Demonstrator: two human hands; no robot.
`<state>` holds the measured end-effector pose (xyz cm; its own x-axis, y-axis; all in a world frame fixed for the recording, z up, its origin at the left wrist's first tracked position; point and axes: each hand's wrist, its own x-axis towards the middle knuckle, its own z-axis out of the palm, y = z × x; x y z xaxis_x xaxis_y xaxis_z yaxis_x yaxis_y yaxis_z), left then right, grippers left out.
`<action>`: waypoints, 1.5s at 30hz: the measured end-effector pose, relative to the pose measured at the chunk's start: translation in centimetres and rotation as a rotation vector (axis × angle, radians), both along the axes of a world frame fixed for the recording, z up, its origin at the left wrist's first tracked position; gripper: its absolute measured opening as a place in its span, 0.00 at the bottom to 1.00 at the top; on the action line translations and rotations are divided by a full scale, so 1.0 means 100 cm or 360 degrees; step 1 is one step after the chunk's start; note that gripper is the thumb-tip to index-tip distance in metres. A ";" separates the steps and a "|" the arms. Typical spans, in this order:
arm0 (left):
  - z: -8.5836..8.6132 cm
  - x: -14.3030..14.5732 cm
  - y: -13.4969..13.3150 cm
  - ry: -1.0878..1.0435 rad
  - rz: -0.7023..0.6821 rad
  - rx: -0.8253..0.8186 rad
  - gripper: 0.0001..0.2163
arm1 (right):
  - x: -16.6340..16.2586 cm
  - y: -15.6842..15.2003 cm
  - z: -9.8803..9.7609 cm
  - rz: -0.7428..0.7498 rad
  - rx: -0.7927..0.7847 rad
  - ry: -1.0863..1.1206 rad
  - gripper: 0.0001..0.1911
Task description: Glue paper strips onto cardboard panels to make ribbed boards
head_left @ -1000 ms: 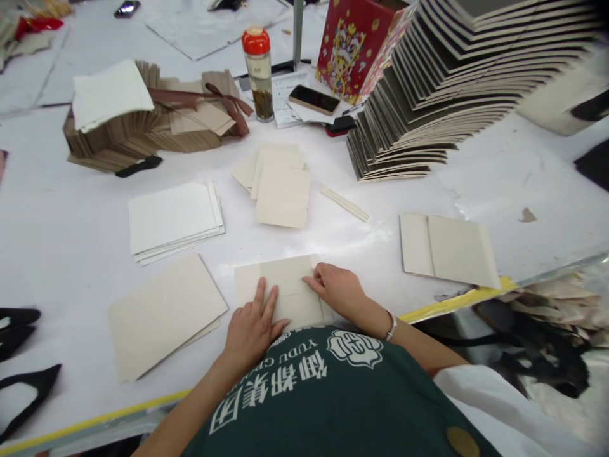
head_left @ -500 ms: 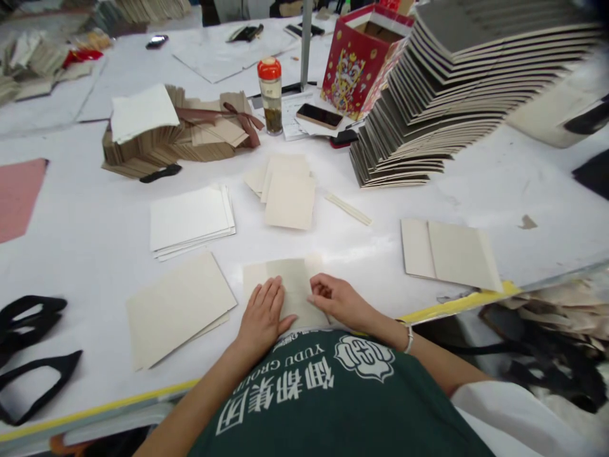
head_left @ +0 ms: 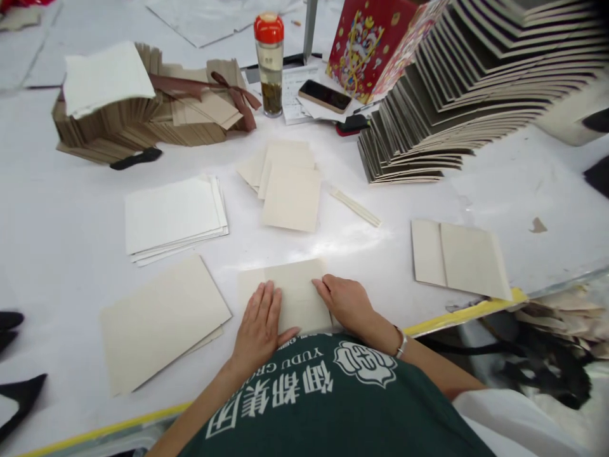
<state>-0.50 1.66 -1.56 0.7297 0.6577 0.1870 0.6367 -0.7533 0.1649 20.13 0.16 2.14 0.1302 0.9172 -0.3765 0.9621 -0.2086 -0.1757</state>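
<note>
A beige card sheet (head_left: pixel 299 285) lies flat on the table in front of me, close to the apron. My left hand (head_left: pixel 261 314) rests flat across its left half, fingers stretched out and the thumb pointing right. At the sheet's right edge is my right hand (head_left: pixel 346 301), its fingers curled and the thumb and index finger closed on the margin. Left of my hands lie larger beige sheets (head_left: pixel 162 324). A stack of white sheets (head_left: pixel 174 216) sits above them, and several small beige cards (head_left: pixel 291 197) overlap ahead of my hands.
A folded card piece (head_left: pixel 471 257) lies at the right near the yellow table edge (head_left: pixel 447 318). Farther back stand a tall fanned stack of grey boards (head_left: pixel 428 114), a red-lidded bottle (head_left: pixel 271 70), a phone (head_left: pixel 325 96), a red box (head_left: pixel 366 44) and bundled brown card (head_left: pixel 109 133).
My right fingers have shifted up along the sheet's right edge, and the pale strip there is now mostly covered. My left hand stays on the sheet. The camera view has tilted lower.
</note>
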 end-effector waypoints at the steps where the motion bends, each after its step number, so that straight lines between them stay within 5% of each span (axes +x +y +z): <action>1: 0.000 0.000 0.000 -0.0004 0.0000 -0.0005 0.35 | -0.001 0.001 -0.001 -0.0003 -0.0013 -0.0010 0.22; 34: -0.004 -0.006 0.005 0.0107 -0.0124 -0.0013 0.30 | 0.002 0.008 -0.003 0.0078 -0.0189 -0.0063 0.21; 37: -0.002 -0.005 0.005 0.0126 -0.0113 -0.0005 0.30 | 0.006 0.005 0.000 0.0016 -0.0058 -0.0090 0.21; 40: -0.001 -0.004 0.004 0.0107 -0.0104 0.0017 0.30 | 0.003 -0.002 0.006 0.0043 0.0377 -0.0008 0.18; 43: -0.002 -0.002 0.004 0.0058 -0.0064 0.0050 0.28 | -0.011 -0.008 0.003 0.0475 0.0758 0.0348 0.18; 45: -0.005 -0.002 0.003 0.0030 -0.0034 0.0065 0.27 | -0.022 -0.009 -0.005 0.0775 0.0760 0.0487 0.24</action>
